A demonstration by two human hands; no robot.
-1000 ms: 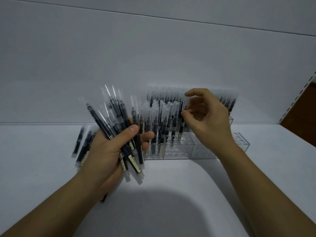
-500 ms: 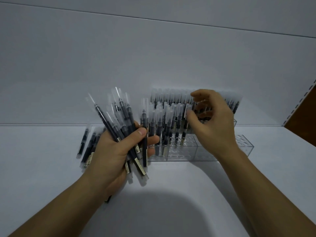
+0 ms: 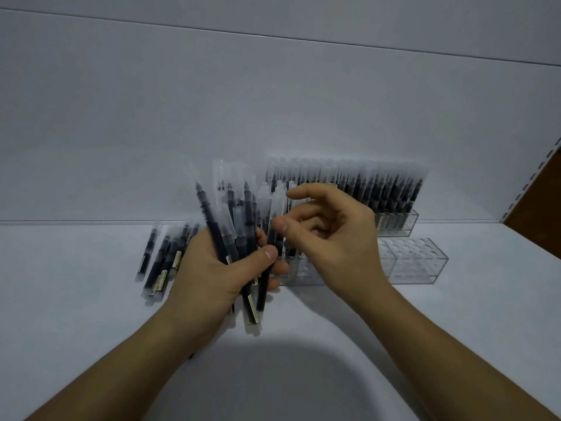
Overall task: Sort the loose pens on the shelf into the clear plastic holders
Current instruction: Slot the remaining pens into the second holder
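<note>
The left hand [image 3: 209, 278] grips a pen bundle [image 3: 210, 220]; the right hand [image 3: 334, 238] half hides the front holder [image 3: 419, 264], and I cannot tell if it pinches a pen.

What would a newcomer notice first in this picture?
The left hand in the middle grips a thick bundle of pens, and the right hand reaches toward it. Behind, the back holder stands full of pens, the front holder is partly empty, and loose pens lie on the shelf at left.

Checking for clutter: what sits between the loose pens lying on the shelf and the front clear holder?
Head view: the left hand, gripping a bundle of pens, sits between the loose pens and the front clear holder.
</note>
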